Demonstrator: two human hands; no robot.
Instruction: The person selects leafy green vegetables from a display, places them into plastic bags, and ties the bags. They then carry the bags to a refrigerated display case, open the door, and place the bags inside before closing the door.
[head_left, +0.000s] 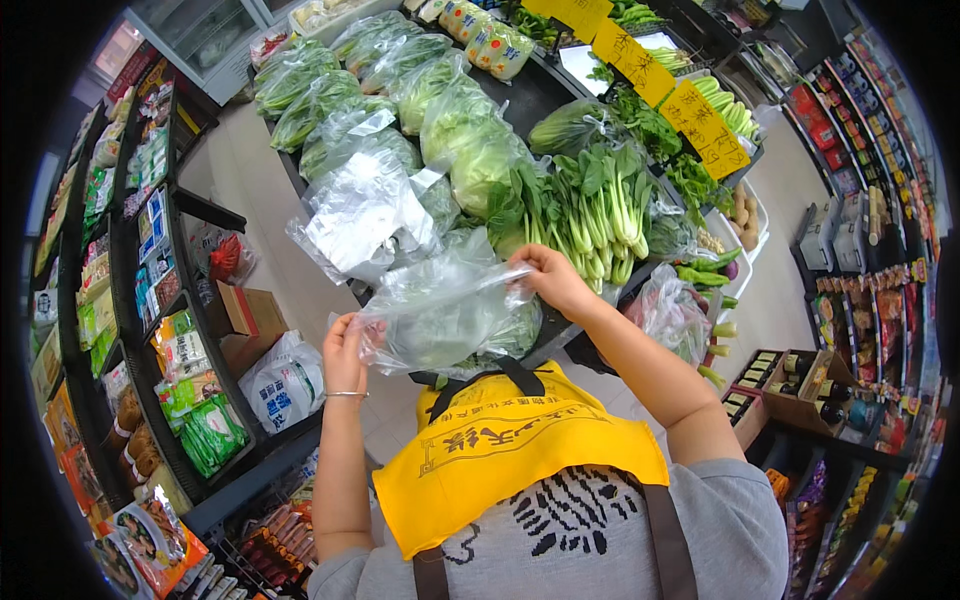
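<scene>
A clear plastic bag (442, 307) is stretched between my two hands above the near end of the vegetable stand. My left hand (346, 349), with a bangle on its wrist, pinches the bag's left side. Its right corner is gripped by the fingers of my right hand (547, 274). Whether anything lies inside the bag cannot be told; bagged greens show beneath it. Just beyond is a pile of empty clear bags (367, 210). Unwrapped leafy greens with pale stalks (600, 210) lie beside my right hand, and bagged lettuce (472, 150) is behind them.
Handwritten yellow price signs (705, 127) hang over the stand's right side. A bag with reddish contents (667, 315) and green peppers (701, 274) lie right of my right forearm. At left are shelves of packaged food, a cardboard box (244, 322) and a white plastic sack (285, 382).
</scene>
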